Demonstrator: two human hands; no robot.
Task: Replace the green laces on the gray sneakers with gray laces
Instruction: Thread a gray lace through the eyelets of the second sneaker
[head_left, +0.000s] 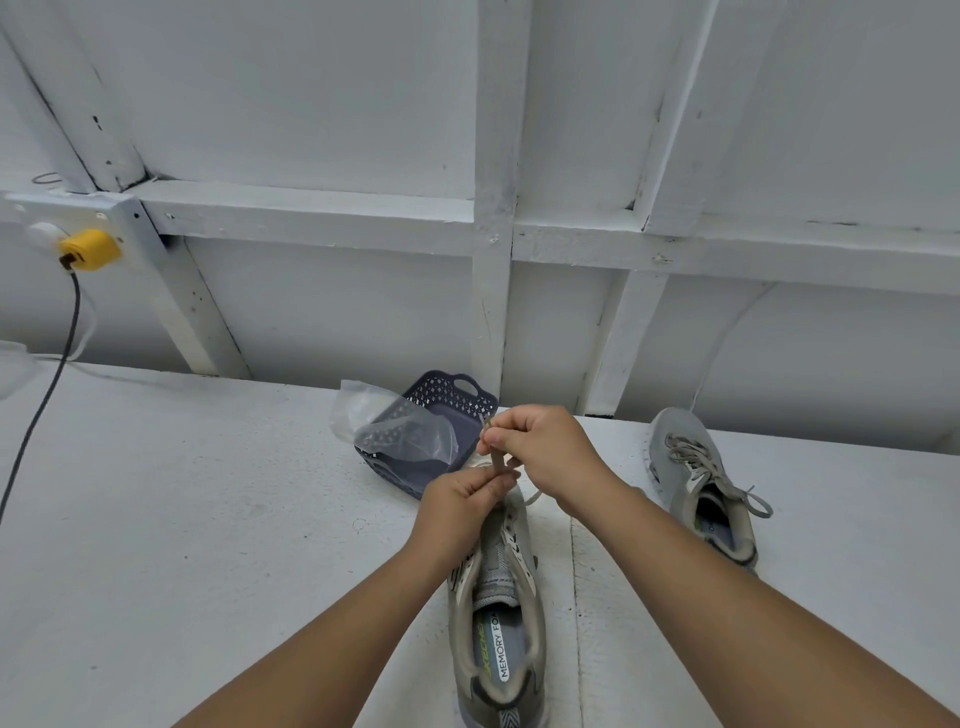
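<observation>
A gray sneaker lies on the white table in front of me, toe pointing away, its eyelets mostly bare. A gray lace rises from its toe end. My right hand pinches the upper end of this lace above the toe. My left hand pinches the lace lower down, right at the front eyelets. A second gray sneaker rests to the right, laced with a gray lace whose ends trail loose. No green lace can be made out.
A dark blue perforated basket stands just behind the near sneaker, with a clear plastic bag draped over its left side. A yellow plug and dark cable sit far left. White framed wall runs behind the table.
</observation>
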